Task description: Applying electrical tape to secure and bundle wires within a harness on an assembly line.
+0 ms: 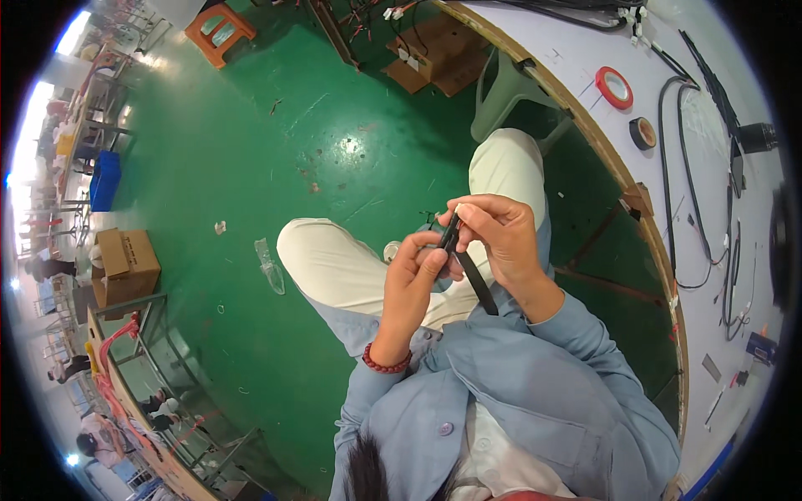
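Observation:
Above my lap, both hands work close together on a thin black strip [478, 284], whose flat, wide end hangs down toward my jacket. My left hand [411, 280] has thumb and fingers pinched on its upper part. Slightly higher and to the right, my right hand [505, 238] pinches the upper end between thumb and forefinger. The fingers partly cover that end, and what it joins cannot be made out.
On the right, a white worktable [576, 50] carries a red tape roll [614, 88], a black tape roll [642, 133] and black cables [678, 167]. A pale stool [510, 96] stands partly under it. Left are a cardboard box [125, 265], a blue bin [104, 181] and an orange stool [220, 35].

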A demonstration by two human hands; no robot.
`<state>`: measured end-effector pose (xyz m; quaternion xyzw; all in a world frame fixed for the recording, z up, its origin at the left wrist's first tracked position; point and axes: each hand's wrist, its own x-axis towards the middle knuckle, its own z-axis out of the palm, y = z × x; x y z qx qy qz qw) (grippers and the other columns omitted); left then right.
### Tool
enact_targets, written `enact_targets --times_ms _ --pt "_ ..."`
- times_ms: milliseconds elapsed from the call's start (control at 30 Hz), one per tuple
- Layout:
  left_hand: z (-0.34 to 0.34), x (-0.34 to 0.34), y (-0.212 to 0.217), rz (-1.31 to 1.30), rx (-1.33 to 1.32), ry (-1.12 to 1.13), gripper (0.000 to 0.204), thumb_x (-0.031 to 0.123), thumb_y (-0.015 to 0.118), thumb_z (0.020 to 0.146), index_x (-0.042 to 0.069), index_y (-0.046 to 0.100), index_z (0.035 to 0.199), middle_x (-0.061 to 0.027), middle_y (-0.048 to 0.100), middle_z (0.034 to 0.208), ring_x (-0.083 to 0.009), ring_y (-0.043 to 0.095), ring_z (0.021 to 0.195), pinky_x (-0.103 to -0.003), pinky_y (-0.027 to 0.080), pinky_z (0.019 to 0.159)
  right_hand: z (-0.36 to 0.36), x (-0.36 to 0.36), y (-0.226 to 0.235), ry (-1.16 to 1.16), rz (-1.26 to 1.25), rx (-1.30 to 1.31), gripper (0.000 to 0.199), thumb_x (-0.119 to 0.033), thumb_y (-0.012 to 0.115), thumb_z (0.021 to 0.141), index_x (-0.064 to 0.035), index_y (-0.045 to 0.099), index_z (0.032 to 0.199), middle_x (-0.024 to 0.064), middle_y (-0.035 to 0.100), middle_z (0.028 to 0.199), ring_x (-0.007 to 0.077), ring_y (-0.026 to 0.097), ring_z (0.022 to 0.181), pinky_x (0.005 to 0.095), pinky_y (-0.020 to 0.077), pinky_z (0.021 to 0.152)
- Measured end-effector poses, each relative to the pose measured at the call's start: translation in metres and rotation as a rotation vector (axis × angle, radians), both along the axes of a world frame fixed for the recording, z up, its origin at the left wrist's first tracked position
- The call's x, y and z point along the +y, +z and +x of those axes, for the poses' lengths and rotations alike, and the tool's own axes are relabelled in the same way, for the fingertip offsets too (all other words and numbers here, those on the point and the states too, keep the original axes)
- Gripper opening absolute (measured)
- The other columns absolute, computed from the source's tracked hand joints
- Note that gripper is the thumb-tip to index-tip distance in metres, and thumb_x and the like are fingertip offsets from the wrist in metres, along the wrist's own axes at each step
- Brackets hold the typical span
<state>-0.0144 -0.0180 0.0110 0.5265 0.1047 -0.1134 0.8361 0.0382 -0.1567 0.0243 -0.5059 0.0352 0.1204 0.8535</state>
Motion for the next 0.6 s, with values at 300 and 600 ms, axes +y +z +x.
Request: enact_targets --times_ms 300,600 --pt "0.001 -0.018 0.005 0.934 -0.545 0.012 0.025 0.003 0.055 0.089 -0.005 0.058 0.113 -0.0133 0.064 0.084 -0.0173 0.059 0.066 -0.029 0.047 0.061 0.0 -0.014 0.0 -0.145 -0.041 0.037 0.018 -0.008 0.056 0.088 0.0066 0.064 0.094 0.0143 0.066 0.084 0.0087 0.057 0.058 0.0208 0.0494 0.056" --pt "0.001 -0.011 -0.001 0.864 -0.457 0.077 0.033 -0.005 0.051 0.084 -0.002 0.056 0.117 -0.0158 0.061 0.081 -0.0234 0.058 0.064 -0.032 0.045 0.057 0.039 -0.053 0.041 0.16 -0.676 -0.441 0.02 -0.011 0.062 0.084 -0.0003 0.064 0.1 0.0109 0.066 0.097 0.0193 0.062 0.085 0.0313 0.0491 0.079"
